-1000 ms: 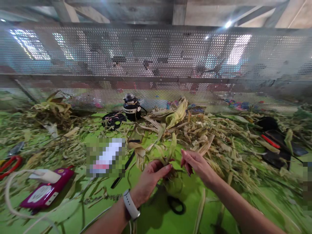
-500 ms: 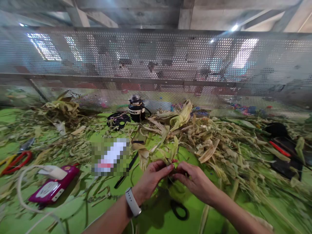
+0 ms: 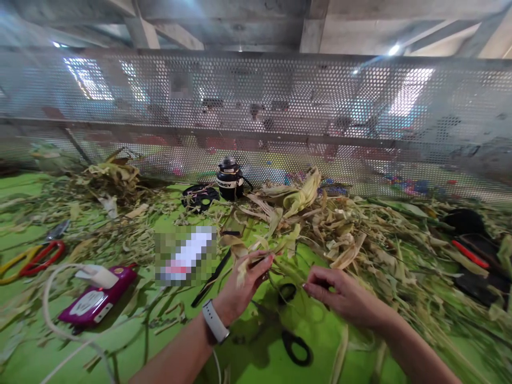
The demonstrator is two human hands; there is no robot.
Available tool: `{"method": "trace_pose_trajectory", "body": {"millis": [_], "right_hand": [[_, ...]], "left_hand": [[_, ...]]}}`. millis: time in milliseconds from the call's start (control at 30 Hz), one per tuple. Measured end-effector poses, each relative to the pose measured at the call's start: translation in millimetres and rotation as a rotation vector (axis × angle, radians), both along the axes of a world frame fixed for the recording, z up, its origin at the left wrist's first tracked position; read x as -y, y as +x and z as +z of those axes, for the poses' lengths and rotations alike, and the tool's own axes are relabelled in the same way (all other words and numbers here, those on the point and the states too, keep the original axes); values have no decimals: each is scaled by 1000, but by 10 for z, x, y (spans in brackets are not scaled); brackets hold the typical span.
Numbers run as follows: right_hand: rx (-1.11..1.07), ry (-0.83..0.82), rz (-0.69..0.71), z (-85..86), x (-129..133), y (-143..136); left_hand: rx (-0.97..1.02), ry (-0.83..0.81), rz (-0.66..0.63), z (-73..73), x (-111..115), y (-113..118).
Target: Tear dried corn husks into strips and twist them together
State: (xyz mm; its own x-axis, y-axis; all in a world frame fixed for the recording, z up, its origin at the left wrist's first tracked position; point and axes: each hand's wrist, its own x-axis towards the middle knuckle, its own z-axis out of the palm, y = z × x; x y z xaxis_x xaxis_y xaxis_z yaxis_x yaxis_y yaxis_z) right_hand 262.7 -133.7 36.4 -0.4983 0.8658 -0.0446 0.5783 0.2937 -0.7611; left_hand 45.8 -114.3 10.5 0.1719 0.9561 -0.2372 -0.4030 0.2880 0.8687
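Observation:
My left hand (image 3: 250,277), with a white watch band on the wrist, is closed on a bunch of dry corn husk (image 3: 290,242). Pale husk ends stick out above and beside its fingers. To its right, my right hand (image 3: 330,290) is pinched at the end of a thin greenish husk strip (image 3: 292,271) that runs across from the left hand. Below both hands, a pair of scissors with black handles (image 3: 298,349) lies on the green tabletop (image 3: 256,368).
A blurred-out phone-like object (image 3: 188,256) lies left of my hands. Further left are a purple power bank (image 3: 98,298) with a white plug and cable, and red-and-yellow scissors (image 3: 44,258). Husk scraps (image 3: 344,229) cover the back and right. A black jar (image 3: 230,181) stands before a perforated metal screen (image 3: 256,106).
My hands have come apart: the right has moved rightwards, with a husk strip now stretched between them. More of the black-handled scissors shows below. The view has shifted slightly.

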Motion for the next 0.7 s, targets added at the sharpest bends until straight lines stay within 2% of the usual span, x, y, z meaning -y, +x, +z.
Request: {"method": "trace_pose_trajectory", "body": {"millis": [100, 233, 367, 567, 700], "right_hand": [[-12, -55, 11, -7, -22, 25], [-103, -42, -25, -20, -23, -50], [-268, 50, -215, -117, -15, -192], [-573, -115, -423, -266, 10, -339], [-664, -131, -554, -319, -5, -349]], "left_hand": [[116, -17, 34, -36, 2, -14], [122, -23, -60, -132, 30, 14], [-23, -15, -94, -166, 102, 81], [-161, 27, -208, -85, 177, 105], [-163, 30, -172, -2, 189, 107]]}}
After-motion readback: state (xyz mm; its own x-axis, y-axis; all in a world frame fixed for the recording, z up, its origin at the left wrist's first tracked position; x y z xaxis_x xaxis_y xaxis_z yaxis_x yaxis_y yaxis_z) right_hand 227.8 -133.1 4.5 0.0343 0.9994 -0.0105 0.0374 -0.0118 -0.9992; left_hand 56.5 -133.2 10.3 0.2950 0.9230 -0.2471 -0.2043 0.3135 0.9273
